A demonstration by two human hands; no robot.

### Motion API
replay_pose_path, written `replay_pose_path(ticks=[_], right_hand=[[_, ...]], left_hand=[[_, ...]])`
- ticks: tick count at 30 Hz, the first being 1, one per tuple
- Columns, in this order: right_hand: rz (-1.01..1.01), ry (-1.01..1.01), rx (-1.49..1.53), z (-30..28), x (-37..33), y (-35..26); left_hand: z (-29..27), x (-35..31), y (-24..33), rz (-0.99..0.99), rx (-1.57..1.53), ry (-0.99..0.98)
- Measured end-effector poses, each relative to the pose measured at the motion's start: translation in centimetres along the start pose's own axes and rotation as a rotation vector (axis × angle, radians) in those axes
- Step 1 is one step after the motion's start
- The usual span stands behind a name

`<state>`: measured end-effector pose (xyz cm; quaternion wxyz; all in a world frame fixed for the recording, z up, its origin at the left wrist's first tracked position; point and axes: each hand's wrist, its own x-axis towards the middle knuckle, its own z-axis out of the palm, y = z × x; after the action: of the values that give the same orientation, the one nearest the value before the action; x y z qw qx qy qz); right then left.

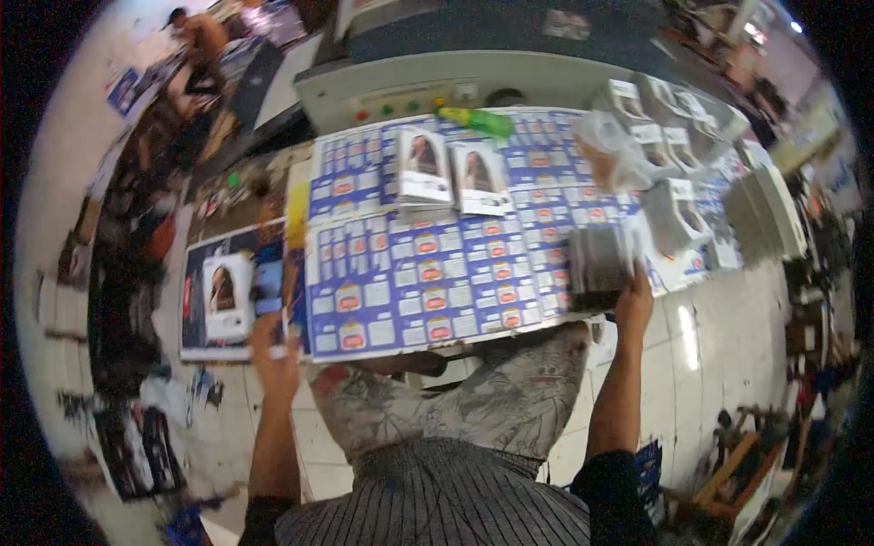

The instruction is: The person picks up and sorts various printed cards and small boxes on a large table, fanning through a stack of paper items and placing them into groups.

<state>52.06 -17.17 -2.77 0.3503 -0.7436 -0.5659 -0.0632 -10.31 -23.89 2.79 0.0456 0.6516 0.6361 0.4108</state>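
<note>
My right hand [635, 296] grips the right edge of a dark grey stack of booklets [596, 259] at the front right of the table; the fingers are partly hidden. At the left, my left hand [275, 350] is over the front edge of a low board, its fingers apart and blurred, holding nothing I can see. Beside it lies a white stack of booklets [228, 296] with a long-haired person on its cover, and a small blue flat object [268, 280]. Two similar stacks, a left stack [424, 168] and a right stack [480, 179], lie toward the back middle.
Blue-and-white printed sheets [391, 309] cover the table. A green bottle [482, 121] lies at its back edge. Crumpled clear plastic [614, 150] and several grey banded bundles [674, 214] crowd the right, beside a tall pale paper stack [767, 216]. Another person [202, 36] is at the far left.
</note>
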Motion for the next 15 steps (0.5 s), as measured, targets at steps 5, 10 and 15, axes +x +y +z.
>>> replay_pose_path(ticks=[5, 10, 15], right_hand=[[0.004, -0.333, 0.974, 5.2, -6.9, -18.6], [-0.531, -0.82, 0.684, 6.5, -14.5, -26.9], [-0.214, -0.818, 0.526, 8.7, -14.9, -27.5]], left_hand=[[9.6, -1.6, 7.9, -0.15, -0.52, -0.78], [13.4, -3.8, 7.5, -0.767, -0.843, -0.497], [10.4, -6.1, 5.6, -0.855, -1.078, -0.445]])
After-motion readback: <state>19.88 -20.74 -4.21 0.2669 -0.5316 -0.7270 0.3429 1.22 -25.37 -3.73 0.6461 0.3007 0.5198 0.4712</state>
